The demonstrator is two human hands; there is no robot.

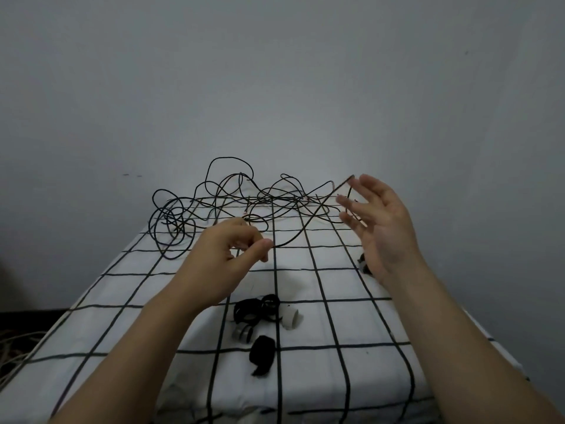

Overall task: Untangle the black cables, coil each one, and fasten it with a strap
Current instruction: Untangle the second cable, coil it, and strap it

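Fingers (237,231) of the left hand (220,261) pinch 1 strand of the black cables (172,215), tangled at the bench's (351,377) far end. The right hand (382,231), fingers spread apart, touches that raised strand. Straps (256,310) lie near.

Plain grey wall (275,71) behind checked tablecloth (305,393).

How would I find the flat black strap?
Start at the checked cloth, then find the cluster of rolled straps near its middle. Just nearer the camera lies the flat black strap, limp and folded rather than curled into a ring.
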